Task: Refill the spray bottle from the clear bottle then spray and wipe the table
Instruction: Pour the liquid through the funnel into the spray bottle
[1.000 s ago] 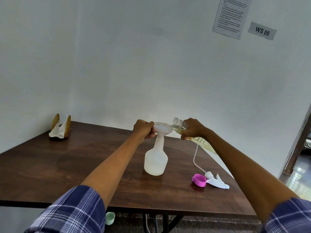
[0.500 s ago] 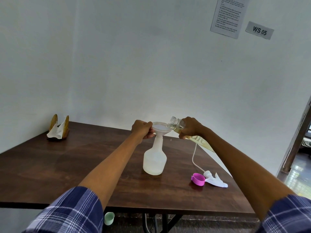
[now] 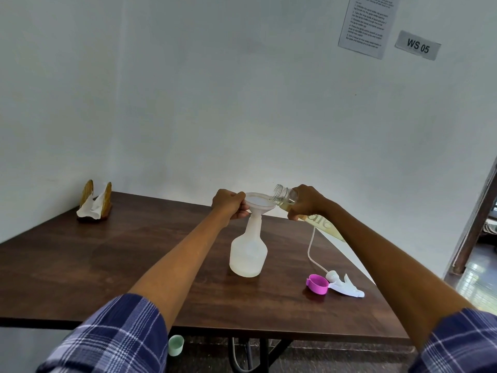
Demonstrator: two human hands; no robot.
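Now little is differing from a moment ago: the right hand (image 3: 306, 201) is still gripping the clear bottle (image 3: 286, 200), its long axis tilted, mouth pointing left over the funnel (image 3: 256, 203). The left hand (image 3: 230, 207) is still pinching the funnel rim atop the upright spray bottle (image 3: 248, 254) standing mid-table (image 3: 80, 259).

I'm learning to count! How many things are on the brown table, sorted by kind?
Bottles: 2, the spray bottle and the clear bottle
Funnels: 1, the funnel
Caps: 1, the pink cap
Sprayer heads: 1, the sprayer head
Napkin holders: 1, the napkin holder
Total: 6
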